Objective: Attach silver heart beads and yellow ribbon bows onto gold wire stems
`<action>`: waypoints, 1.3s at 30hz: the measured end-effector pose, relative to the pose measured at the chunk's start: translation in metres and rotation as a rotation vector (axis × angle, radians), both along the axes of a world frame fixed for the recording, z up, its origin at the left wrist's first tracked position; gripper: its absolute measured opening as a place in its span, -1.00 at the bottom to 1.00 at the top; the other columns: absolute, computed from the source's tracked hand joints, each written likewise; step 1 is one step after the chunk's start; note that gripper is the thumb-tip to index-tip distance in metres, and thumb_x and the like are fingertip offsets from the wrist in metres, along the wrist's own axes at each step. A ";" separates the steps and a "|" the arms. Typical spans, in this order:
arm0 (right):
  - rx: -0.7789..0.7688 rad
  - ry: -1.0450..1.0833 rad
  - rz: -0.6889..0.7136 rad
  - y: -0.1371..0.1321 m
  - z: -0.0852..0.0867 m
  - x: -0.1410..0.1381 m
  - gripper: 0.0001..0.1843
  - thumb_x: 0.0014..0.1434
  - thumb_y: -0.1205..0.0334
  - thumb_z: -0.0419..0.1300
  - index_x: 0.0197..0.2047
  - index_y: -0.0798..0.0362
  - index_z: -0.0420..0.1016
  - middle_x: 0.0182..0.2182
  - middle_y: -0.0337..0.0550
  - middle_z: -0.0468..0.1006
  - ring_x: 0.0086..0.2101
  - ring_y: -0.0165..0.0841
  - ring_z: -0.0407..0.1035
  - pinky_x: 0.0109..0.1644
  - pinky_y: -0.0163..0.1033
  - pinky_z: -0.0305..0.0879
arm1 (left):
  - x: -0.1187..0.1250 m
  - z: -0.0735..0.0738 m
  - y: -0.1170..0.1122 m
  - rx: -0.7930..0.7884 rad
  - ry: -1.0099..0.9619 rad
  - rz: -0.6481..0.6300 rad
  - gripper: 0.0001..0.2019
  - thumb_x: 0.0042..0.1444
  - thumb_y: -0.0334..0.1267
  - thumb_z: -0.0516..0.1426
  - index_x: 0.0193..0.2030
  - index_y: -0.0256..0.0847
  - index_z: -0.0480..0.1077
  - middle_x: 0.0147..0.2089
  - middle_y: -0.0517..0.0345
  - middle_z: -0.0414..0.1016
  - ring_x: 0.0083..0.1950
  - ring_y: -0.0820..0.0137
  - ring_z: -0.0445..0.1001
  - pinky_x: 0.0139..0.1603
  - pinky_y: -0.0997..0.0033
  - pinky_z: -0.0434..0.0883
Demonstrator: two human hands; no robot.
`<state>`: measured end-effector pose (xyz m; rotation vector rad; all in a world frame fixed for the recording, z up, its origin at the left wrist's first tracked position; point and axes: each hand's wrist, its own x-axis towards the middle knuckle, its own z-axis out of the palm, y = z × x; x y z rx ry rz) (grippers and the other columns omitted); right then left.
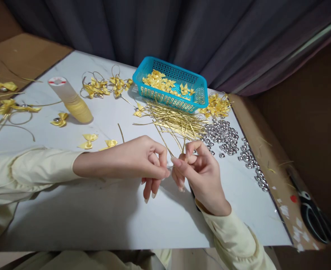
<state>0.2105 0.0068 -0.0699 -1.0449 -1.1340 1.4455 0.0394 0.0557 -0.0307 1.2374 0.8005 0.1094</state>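
My right hand point(205, 172) pinches a gold cord point(163, 140) between thumb and fingers, and its strands rise away from the fingertips. Close beside it on the left, my left hand point(143, 159) is closed, thumb pressed to the fingers; whatever it grips is hidden. Both hands are above the white board point(98, 221), fingertips almost meeting. Just beyond them lies a pile of gold cords point(179, 120). To its right, many small silver beads point(224, 135) are spread. Loose yellow ribbon bows point(88, 141) rest left of my hands, near my left forearm.
A blue basket point(171, 100) with yellow bows stands at the back. Corded bows with silver beads point(96, 88) lie at back left, others point(217, 105) right of the basket. A clear tube of yellow pieces point(69, 99) stands left. Black scissors point(313, 217) lie far right beside paper scraps.
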 end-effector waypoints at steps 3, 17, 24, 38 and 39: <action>0.003 0.013 0.010 0.000 0.000 0.000 -0.62 0.09 0.24 0.34 -0.37 -0.03 0.12 -0.74 -0.52 0.36 -0.78 -0.55 0.19 -0.70 -0.48 0.14 | 0.000 0.001 0.001 -0.002 0.018 -0.005 -0.82 -0.05 -0.52 0.09 -0.53 -0.19 0.22 -0.66 0.38 0.48 -0.65 0.53 0.45 -0.56 0.60 0.33; -0.008 0.029 0.062 -0.001 -0.002 -0.002 -0.65 0.14 0.24 0.32 -0.34 -0.03 0.13 -0.72 -0.52 0.37 -0.77 -0.57 0.19 -0.68 -0.49 0.13 | -0.001 -0.002 0.000 -0.001 0.007 -0.027 -0.81 0.00 -0.52 0.09 -0.53 -0.21 0.22 -0.66 0.38 0.47 -0.65 0.54 0.47 -0.56 0.61 0.32; 0.038 0.086 0.064 0.002 -0.002 0.005 -0.73 0.23 0.31 0.23 -0.33 -0.03 0.14 -0.70 -0.49 0.41 -0.74 -0.58 0.20 -0.65 -0.49 0.12 | -0.005 -0.020 0.005 0.042 -0.109 -0.033 -0.83 0.10 -0.35 0.16 -0.46 -0.21 0.25 -0.60 0.32 0.52 -0.62 0.50 0.48 -0.55 0.57 0.33; -0.006 0.188 -0.224 0.030 -0.004 0.033 -0.67 -0.03 0.16 0.39 -0.29 0.01 0.32 -0.38 -0.22 0.64 -0.47 -0.46 0.45 -0.32 -0.34 0.41 | 0.001 -0.057 0.005 0.031 -0.200 -0.395 -0.77 0.03 -0.13 0.31 -0.41 -0.27 0.47 -0.14 -0.04 0.59 -0.17 0.38 0.53 -0.13 0.43 0.42; 0.008 0.121 -0.273 0.033 -0.008 0.038 -0.67 -0.02 0.14 0.38 -0.29 0.00 0.31 -0.34 -0.19 0.65 -0.44 -0.43 0.47 -0.28 -0.29 0.43 | -0.002 -0.057 0.003 0.000 -0.175 -0.394 -0.75 0.02 -0.11 0.31 -0.41 -0.27 0.47 -0.21 -0.02 0.60 -0.25 0.40 0.53 -0.20 0.45 0.43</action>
